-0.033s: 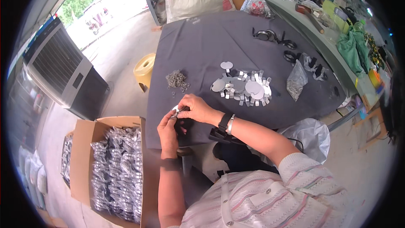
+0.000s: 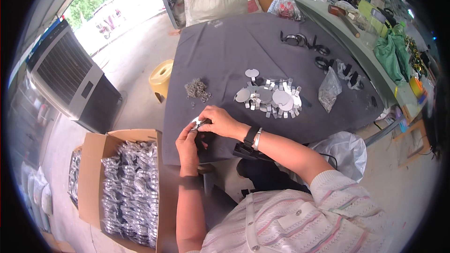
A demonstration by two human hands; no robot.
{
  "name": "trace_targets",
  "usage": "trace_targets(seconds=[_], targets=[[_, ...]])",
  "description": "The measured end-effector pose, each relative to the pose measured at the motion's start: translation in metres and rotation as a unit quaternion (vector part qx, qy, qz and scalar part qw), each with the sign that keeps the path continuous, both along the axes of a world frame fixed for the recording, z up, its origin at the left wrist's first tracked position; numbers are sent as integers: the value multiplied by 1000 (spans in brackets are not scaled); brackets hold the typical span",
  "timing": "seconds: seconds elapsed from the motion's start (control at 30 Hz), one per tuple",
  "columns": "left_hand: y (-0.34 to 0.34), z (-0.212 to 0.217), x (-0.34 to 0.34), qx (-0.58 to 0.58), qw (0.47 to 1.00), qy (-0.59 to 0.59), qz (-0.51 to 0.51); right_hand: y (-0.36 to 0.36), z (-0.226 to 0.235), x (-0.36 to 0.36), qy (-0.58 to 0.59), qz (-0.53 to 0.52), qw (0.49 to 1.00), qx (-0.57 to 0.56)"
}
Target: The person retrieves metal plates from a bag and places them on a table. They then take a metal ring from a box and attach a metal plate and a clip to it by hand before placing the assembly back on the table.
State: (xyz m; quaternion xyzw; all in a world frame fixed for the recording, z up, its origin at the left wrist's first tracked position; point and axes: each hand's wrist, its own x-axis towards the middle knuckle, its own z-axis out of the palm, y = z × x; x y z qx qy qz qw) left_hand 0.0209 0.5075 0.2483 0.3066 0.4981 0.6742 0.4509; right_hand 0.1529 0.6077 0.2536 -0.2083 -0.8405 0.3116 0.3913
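Above the near left part of the grey cloth-covered table, my left hand and my right hand meet with fingertips pinched. Both grip a small flat silver metal piece; my fingers cover much of it, and its full outline is hidden. A dark item hangs just below my hands, too shaded to make out. Slightly beyond them lies a heap of small metal clips. To the right spreads a pile of silver discs with tabs, one disc lying at its far edge.
An open carton of plastic-wrapped metal parts stands left of me. Beyond are a yellow stool and an air cooler. Black round bands and a clear bag of small parts lie on the table's right side, beside a cluttered bench.
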Motion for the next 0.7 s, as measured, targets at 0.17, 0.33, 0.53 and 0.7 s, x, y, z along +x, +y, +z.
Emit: trace_targets(seconds=[0.17, 0.33, 0.53, 0.7], targets=[[-2, 10, 11, -57, 996, 43, 61, -4, 18, 33, -68, -57, 996, 12], [0, 17, 9, -76, 993, 37, 84, 19, 35, 88, -111, -137, 984, 38], [2, 12, 4, -68, 992, 61, 88, 77, 59, 158, -255, -288, 923, 15], [1, 4, 4, -29, 994, 59, 88, 113, 42, 152, -350, -222, 901, 124]])
